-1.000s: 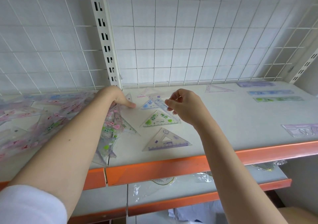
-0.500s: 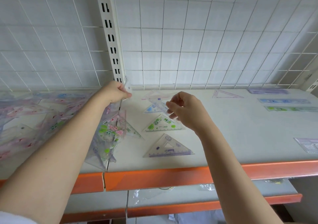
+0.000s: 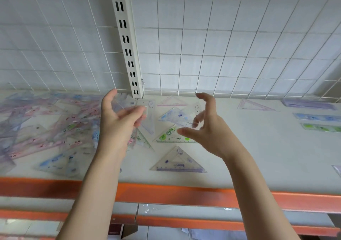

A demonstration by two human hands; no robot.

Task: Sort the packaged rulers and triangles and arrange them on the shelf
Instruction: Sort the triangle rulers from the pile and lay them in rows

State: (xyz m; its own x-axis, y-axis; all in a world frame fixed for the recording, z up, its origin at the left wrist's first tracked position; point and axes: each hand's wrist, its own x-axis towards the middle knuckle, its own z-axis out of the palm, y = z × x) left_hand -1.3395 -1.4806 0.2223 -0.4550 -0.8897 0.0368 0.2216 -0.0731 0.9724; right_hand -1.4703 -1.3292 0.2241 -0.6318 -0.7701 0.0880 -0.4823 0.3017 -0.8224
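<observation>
My left hand (image 3: 118,123) is raised over the white shelf (image 3: 258,147) and pinches a clear packaged triangle (image 3: 148,114) between thumb and fingers. To its right, my right hand (image 3: 204,129) has its fingers spread around a clear packaged triangle with blue print (image 3: 177,115), which partly covers the fingertips. Below the hands lie a green-printed triangle (image 3: 171,136) and a purple-edged triangle (image 3: 178,163). A loose heap of packaged rulers and triangles (image 3: 46,129) covers the shelf's left part.
A pink triangle (image 3: 170,102) and another triangle (image 3: 254,106) lie by the wire grid back wall (image 3: 221,55). Purple (image 3: 310,104), blue (image 3: 317,117) and green (image 3: 321,128) rulers lie in a row at the right. An upright slotted post (image 3: 127,42) stands behind the hands. The shelf has an orange front edge (image 3: 184,195).
Both hands have lifted off the shelf toward me. The left hand left the post area holding a clear triangle. The view has tilted up and closer.
</observation>
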